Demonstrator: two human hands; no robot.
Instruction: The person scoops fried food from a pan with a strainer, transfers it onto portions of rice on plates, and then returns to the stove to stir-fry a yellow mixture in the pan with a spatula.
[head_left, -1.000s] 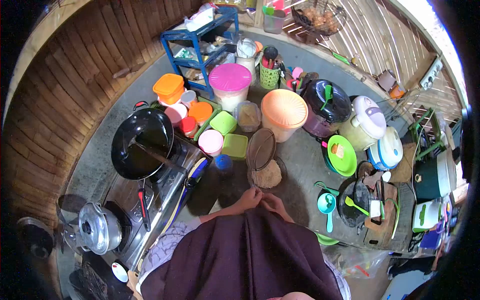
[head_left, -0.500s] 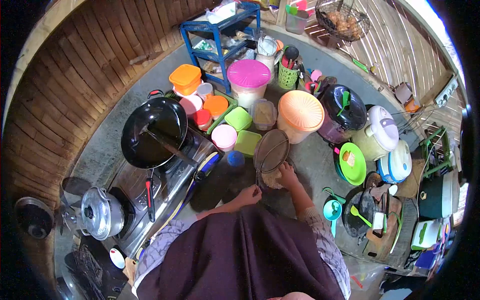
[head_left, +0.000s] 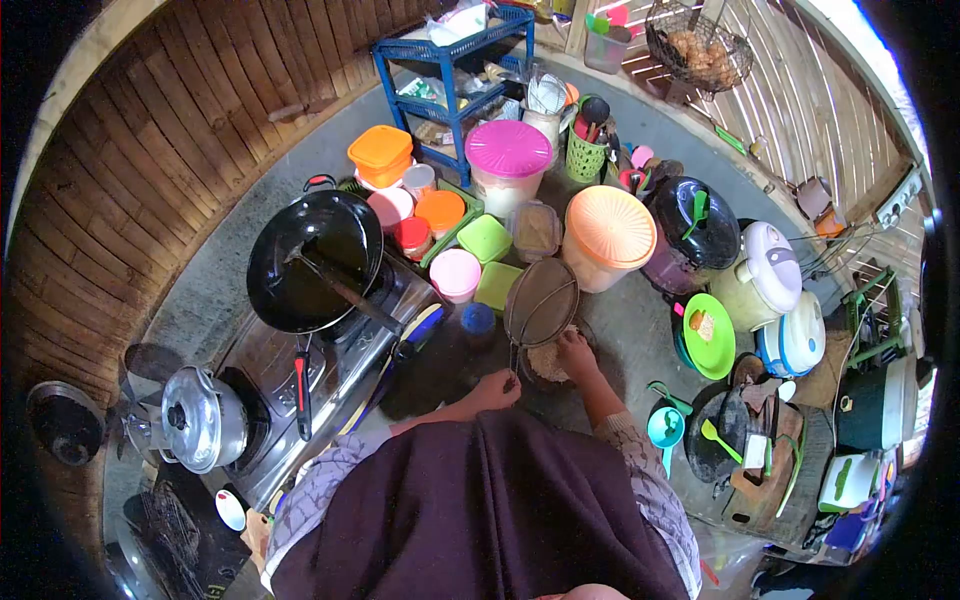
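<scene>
A round mesh strainer is held by its handle in my left hand, low in the middle of the view. Its mesh end lies over the far left part of a bowl. Pale grains or crumbs show in that bowl, just right of the handle. My right hand reaches into the bowl, its fingers bent down at the grains; whether they pinch any is too small to tell. A blue round item sits left of the strainer.
On the left, a black wok with a ladle and a lidded silver pot stand on the stove. Lidded tubs, including a peach one, line the back. A green plate and a cutting board are at right.
The whole view has shifted slightly. My right hand has moved a little within the bowl, and the strainer stays in my left hand.
</scene>
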